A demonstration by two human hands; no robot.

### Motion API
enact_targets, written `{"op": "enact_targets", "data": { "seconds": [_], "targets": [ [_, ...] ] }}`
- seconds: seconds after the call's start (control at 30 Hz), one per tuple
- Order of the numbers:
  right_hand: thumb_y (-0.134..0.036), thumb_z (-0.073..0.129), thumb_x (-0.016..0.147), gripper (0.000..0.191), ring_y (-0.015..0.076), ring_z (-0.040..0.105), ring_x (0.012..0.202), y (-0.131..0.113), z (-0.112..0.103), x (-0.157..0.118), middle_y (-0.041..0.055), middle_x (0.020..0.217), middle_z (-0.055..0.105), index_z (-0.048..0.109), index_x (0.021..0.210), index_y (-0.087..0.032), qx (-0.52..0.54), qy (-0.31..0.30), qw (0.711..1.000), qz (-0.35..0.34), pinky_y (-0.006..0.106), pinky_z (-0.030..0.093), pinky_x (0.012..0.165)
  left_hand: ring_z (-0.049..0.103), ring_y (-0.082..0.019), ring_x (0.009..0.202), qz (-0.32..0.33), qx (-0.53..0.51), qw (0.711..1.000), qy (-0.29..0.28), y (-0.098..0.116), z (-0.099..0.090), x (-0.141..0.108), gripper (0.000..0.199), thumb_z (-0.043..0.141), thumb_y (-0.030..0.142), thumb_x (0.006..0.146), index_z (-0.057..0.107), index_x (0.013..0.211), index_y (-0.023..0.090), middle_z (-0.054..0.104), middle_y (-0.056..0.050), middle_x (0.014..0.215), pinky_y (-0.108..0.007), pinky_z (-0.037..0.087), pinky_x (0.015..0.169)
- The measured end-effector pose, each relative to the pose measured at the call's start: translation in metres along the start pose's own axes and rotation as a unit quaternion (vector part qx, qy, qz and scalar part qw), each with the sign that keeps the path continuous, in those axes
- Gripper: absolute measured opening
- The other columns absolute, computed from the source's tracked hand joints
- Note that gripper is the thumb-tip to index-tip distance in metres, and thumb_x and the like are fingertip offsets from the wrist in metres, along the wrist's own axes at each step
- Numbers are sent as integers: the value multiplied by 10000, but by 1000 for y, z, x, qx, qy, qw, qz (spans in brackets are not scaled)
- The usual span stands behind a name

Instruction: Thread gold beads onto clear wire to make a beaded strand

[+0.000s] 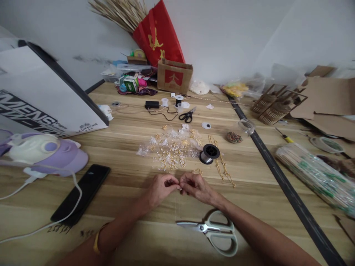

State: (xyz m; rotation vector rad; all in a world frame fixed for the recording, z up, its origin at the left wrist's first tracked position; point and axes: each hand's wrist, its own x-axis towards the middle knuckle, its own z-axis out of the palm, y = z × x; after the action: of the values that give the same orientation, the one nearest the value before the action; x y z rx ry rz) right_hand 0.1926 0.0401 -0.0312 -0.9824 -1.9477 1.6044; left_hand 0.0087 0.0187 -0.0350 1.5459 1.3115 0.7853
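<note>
Wood-grained, the surface (pixel 122 159) carries loose beads (pixel 172 155) midway to its far edge; nearer the front edge, the left hand (pixel 161 189) and right hand (pixel 196 188) pinch a small shiny piece (pixel 180 189) between closed fingertips. Loosened fingertips could drop it, perhaps beside the pale-handled scissors (pixel 203 227).

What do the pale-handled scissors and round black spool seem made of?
Pale-handled scissors: probably steel blades, silvery, shiny; handles likely plastic, smooth, evenly coloured. Round black spool: probably plastic, slightly glossy; its silvery winding could be wire or line.
</note>
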Motion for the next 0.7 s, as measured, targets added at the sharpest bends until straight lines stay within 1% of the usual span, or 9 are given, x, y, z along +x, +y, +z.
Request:
{"op": "enact_targets", "data": {
  "seconds": [0.13,0.37,0.47,0.6,0.7],
  "targets": [
    [-293,478,904,175,89,487,528,-3,0,0,11,637,613,541,837,-144,-24,0,1000,-15,185,342,498,576,-124,587,9,13,1000,-2,-4,3,0,50,639,174,684,669,668,137,672,-17,637,-211,420,565],
    [-308,431,936,190,91,478,545,-3,0,-2,-4,656,599,529,861,-164,-80,1,995,-52,194,340,516,526,-112,566,26,51,998,-12,6,2,-1,114,563,133,703,603,596,140,595,2,572,-212,389,560],
    [-344,403,948,252,96,503,558,-7,-2,-2,0,656,586,534,837,-160,-73,7,996,-50,200,363,533,515,-112,566,14,28,999,-9,6,0,0,88,571,157,703,596,621,139,579,3,580,-211,390,553],
    [-414,379,948,352,106,525,579,-6,-6,0,15,666,577,549,788,-152,-41,27,998,-28,208,385,538,517,-117,592,-6,-41,999,-19,4,-5,2,88,588,212,705,594,661,135,578,-4,613,-215,401,561],
    [-461,457,905,343,95,467,538,-4,-10,2,-8,632,532,548,794,-149,-26,50,998,-18,202,346,498,502,-111,576,-26,-85,995,-32,1,-8,3,109,604,239,688,581,664,135,558,3,604,-213,397,543]
  ]
}}
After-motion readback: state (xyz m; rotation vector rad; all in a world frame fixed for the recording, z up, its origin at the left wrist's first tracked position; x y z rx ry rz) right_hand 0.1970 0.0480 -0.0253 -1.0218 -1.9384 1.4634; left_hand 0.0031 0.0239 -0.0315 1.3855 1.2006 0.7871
